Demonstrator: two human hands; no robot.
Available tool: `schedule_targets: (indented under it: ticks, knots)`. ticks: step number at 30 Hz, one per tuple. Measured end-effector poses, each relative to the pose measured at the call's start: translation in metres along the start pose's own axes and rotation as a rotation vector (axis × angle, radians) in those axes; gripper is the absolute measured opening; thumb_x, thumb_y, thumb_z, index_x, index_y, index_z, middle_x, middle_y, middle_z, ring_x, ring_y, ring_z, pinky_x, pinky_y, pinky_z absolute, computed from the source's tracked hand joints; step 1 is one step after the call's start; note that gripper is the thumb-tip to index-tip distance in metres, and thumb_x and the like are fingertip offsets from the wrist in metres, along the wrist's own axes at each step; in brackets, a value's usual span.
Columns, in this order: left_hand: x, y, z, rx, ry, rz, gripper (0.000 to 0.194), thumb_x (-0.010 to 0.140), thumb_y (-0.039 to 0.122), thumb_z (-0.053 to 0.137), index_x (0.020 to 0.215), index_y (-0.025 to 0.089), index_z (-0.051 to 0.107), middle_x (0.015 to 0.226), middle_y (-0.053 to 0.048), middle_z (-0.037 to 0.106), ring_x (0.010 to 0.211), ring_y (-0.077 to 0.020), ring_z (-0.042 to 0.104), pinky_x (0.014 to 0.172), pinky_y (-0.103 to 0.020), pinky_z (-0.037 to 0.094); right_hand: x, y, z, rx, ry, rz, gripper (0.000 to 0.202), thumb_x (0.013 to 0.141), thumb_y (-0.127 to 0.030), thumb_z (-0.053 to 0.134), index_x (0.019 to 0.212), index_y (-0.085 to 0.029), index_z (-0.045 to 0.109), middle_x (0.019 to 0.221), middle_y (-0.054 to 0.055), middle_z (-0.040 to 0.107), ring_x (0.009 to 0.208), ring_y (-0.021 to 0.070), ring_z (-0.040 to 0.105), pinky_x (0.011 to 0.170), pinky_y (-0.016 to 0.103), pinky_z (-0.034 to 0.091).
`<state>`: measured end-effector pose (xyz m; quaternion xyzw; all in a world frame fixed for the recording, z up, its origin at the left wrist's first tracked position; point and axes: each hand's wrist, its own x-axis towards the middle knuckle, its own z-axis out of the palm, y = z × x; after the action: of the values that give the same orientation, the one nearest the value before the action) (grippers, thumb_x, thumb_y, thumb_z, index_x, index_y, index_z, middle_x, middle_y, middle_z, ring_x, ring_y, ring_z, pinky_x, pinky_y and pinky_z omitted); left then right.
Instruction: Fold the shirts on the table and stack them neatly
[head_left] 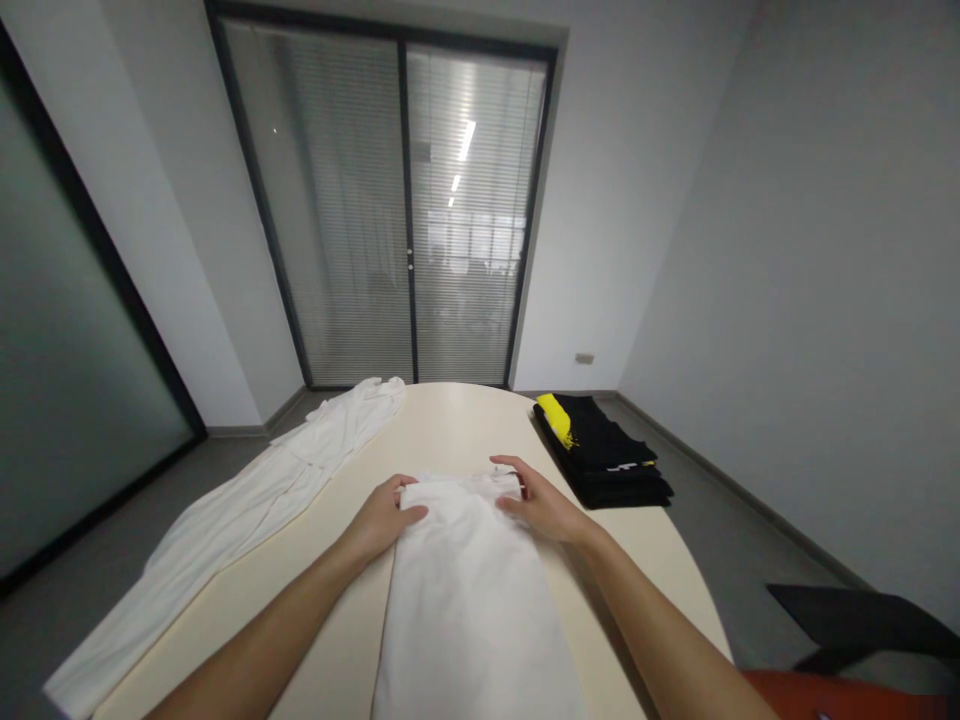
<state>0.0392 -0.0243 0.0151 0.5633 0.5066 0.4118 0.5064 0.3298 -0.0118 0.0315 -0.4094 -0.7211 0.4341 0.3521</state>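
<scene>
A pair of white trousers (pixel 469 590), folded lengthwise into a long strip, lies on the table in front of me and runs off the bottom of the view. At its far end, the waistband's left corner is pinched by my left hand (pixel 386 515), thumb on top and fingers around the edge. My right hand (pixel 544 505) grips the opposite corner, its thumb pressing on the cloth and its index finger stretched out past the far edge. The cloth between the hands is slightly creased.
Another long white garment (pixel 277 490) lies along the table's left edge. A stack of folded black clothes (pixel 607 450), the top one with a yellow patch, sits at the right edge of the rounded table (pixel 465 425). A chair (pixel 862 625) stands at lower right.
</scene>
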Motion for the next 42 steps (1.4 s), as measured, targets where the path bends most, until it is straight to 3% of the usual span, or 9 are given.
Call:
schedule_targets:
  ticks: [8, 11, 14, 21, 28, 32, 34, 38, 42]
  knots:
    - [-0.024, 0.047, -0.011, -0.201, -0.282, 0.091, 0.049, 0.068, 0.041, 0.084, 0.105, 0.020, 0.059, 0.102, -0.006, 0.071, 0.091, -0.0217, 0.067, 0.077, -0.029, 0.052, -0.011, -0.034, -0.015, 0.224, -0.125, 0.063, 0.065, 0.076, -0.044, 0.076, 0.133, -0.026, 0.050, 0.087, -0.001, 0.062, 0.070, 0.0130, 0.055, 0.060, 0.023, 0.044]
    - [-0.014, 0.044, -0.006, -0.263, -0.179, 0.130, 0.052, 0.070, 0.044, 0.081, 0.110, 0.020, 0.058, 0.101, -0.006, 0.071, 0.089, -0.0211, 0.068, 0.077, -0.030, 0.052, -0.006, -0.032, -0.011, 0.216, 0.021, 0.012, 0.071, 0.079, -0.046, 0.074, 0.141, -0.026, 0.045, 0.078, -0.003, 0.059, 0.063, 0.0117, 0.052, 0.056, 0.022, 0.042]
    - [0.006, 0.027, 0.004, -0.233, -0.043, 0.190, 0.061, 0.071, 0.046, 0.078, 0.121, 0.019, 0.054, 0.102, -0.007, 0.071, 0.089, -0.0209, 0.068, 0.080, -0.032, 0.053, 0.004, -0.014, -0.002, 0.200, 0.193, -0.017, 0.068, 0.082, -0.042, 0.069, 0.142, -0.024, 0.042, 0.088, 0.000, 0.062, 0.072, 0.0136, 0.058, 0.062, 0.024, 0.047]
    - [0.031, -0.002, 0.010, -0.030, 0.130, 0.260, 0.058, 0.076, 0.038, 0.067, 0.128, 0.018, 0.053, 0.093, -0.006, 0.069, 0.086, -0.0202, 0.069, 0.076, -0.032, 0.054, 0.017, 0.017, 0.003, 0.163, 0.256, -0.040, 0.052, 0.085, -0.038, 0.061, 0.132, -0.022, 0.047, 0.118, 0.011, 0.066, 0.096, 0.0184, 0.064, 0.081, 0.032, 0.051]
    - [0.039, -0.017, 0.009, 0.062, 0.217, 0.302, 0.054, 0.079, 0.022, 0.061, 0.132, 0.019, 0.050, 0.139, -0.015, 0.056, 0.122, -0.0231, 0.060, 0.099, -0.039, 0.048, 0.023, 0.035, 0.004, -0.108, 0.338, -0.080, 0.048, 0.084, -0.024, 0.055, 0.132, -0.022, 0.050, 0.128, 0.010, 0.064, 0.114, 0.0198, 0.059, 0.097, 0.039, 0.044]
    - [0.025, -0.009, 0.014, 0.364, 0.292, 0.534, 0.046, 0.084, 0.019, 0.055, 0.130, 0.024, 0.056, 0.156, -0.010, 0.037, 0.143, -0.0257, 0.037, 0.114, -0.047, 0.036, 0.025, 0.033, 0.004, -0.263, 0.410, -0.089, 0.042, 0.084, -0.019, 0.050, 0.126, -0.020, 0.056, 0.127, 0.010, 0.063, 0.113, 0.0203, 0.059, 0.099, 0.040, 0.044]
    - [0.013, -0.004, 0.019, 0.550, 0.282, 0.626, 0.039, 0.087, 0.020, 0.055, 0.126, 0.024, 0.060, 0.154, -0.009, 0.040, 0.142, -0.0271, 0.037, 0.117, -0.049, 0.031, 0.021, 0.021, 0.007, -0.449, 0.424, -0.118, 0.036, 0.086, -0.019, 0.049, 0.120, -0.021, 0.062, 0.126, 0.011, 0.063, 0.117, 0.0234, 0.056, 0.103, 0.044, 0.041]
    - [-0.006, -0.007, 0.030, 0.798, 0.091, 0.594, 0.042, 0.089, 0.026, 0.056, 0.130, 0.023, 0.060, 0.140, -0.011, 0.057, 0.130, -0.0298, 0.049, 0.113, -0.051, 0.036, 0.006, -0.008, 0.029, -0.681, 0.302, -0.126, 0.032, 0.093, -0.033, 0.052, 0.122, -0.024, 0.064, 0.127, 0.011, 0.064, 0.120, 0.0278, 0.054, 0.104, 0.046, 0.038]
    - [-0.006, -0.014, 0.034, 0.912, -0.005, 0.500, 0.049, 0.090, 0.030, 0.053, 0.138, 0.016, 0.056, 0.146, -0.017, 0.051, 0.136, -0.0329, 0.045, 0.115, -0.053, 0.031, -0.008, -0.013, 0.054, -0.727, 0.060, -0.002, 0.058, 0.096, -0.056, 0.046, 0.144, -0.023, 0.051, 0.150, 0.015, 0.048, 0.138, 0.0350, 0.041, 0.111, 0.052, 0.031]
